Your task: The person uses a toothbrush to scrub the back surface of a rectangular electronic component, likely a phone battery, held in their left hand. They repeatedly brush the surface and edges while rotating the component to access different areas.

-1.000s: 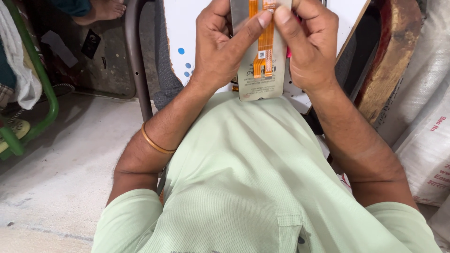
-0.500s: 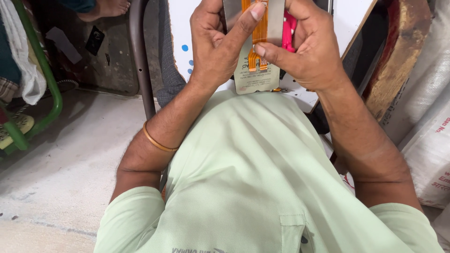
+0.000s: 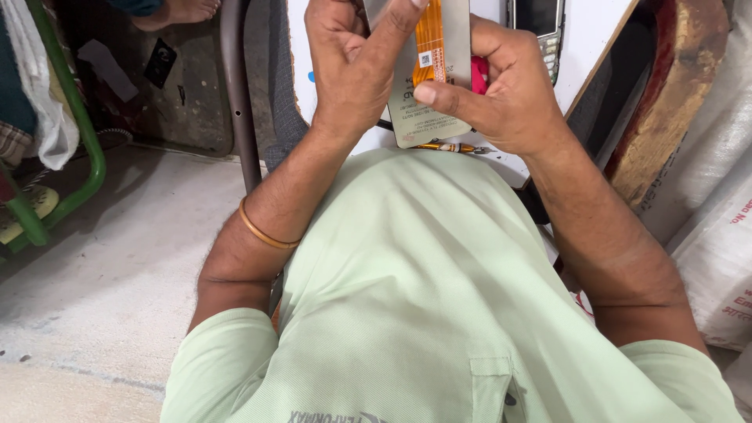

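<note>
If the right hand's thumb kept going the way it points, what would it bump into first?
The right hand has its thumb pointing left across the flat grey panel with an orange ribbon strip. Going on, it would probably meet the left hand first, though depth is unclear.

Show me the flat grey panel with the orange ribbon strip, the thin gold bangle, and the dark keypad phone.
Flat grey panel (image 3: 427, 117), head view, its lower end.
Thin gold bangle (image 3: 262, 233), head view, its middle curve.
Dark keypad phone (image 3: 540, 27), head view, its keypad.
</note>
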